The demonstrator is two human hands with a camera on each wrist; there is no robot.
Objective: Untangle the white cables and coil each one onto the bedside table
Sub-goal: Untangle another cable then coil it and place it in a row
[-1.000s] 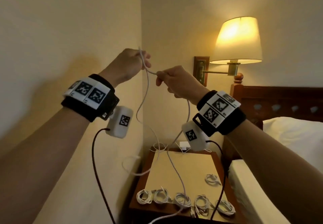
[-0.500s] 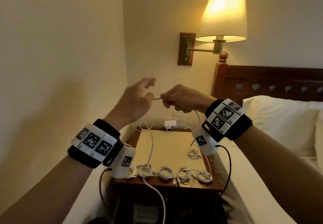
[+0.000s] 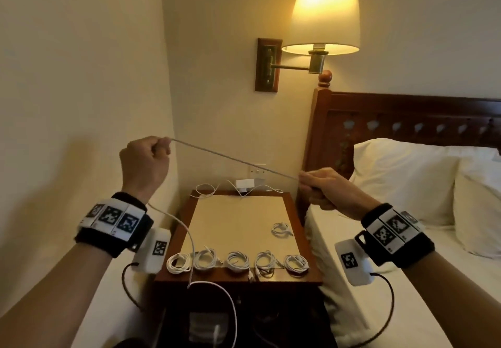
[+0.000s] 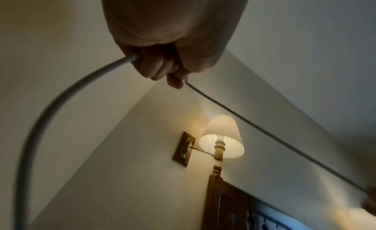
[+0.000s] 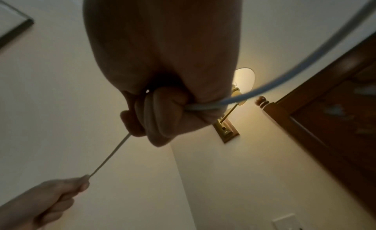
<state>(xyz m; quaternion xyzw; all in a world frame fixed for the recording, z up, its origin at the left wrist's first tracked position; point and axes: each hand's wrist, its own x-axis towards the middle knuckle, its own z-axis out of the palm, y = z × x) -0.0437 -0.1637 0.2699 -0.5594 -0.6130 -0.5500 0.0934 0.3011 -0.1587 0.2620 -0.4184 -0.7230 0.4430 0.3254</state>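
On the left, the left hand (image 3: 145, 164) is closed in a fist around a white cable (image 3: 233, 159), held up in front of the wall. From under that wrist the cable's slack drops in a long curve, crosses the front edge of the tabletop (image 3: 238, 220) and loops down below it; only the head view shows this hanging run whole. The left wrist view shows the fingers (image 4: 156, 68) curled tight on the cable (image 4: 264, 130), with a thick blurred arc leaving the fist to the left and a thin straight line leaving to the right.

Between the two hands, which are held well apart, the cable is stretched taut, sloping down toward the right.

Below, on the tabletop, five coiled cables (image 3: 237, 261) lie in a row along the front edge, a sixth small coil (image 3: 281, 229) lies near the right edge, and loose white cables (image 3: 206, 189) with a white charger (image 3: 244, 184) lie at the back edge. Neither wrist view shows any of this.

On the right, the right hand (image 3: 328, 189) grips the other end of the taut stretch, over the edge of the bed (image 3: 406, 266). The right wrist view shows its fingers (image 5: 160, 114) wrapped round the cable (image 5: 109, 156), a blurred length leaving upward to the right, and the left hand (image 5: 46, 199) far off. A lit wall lamp (image 3: 325, 11) hangs above.
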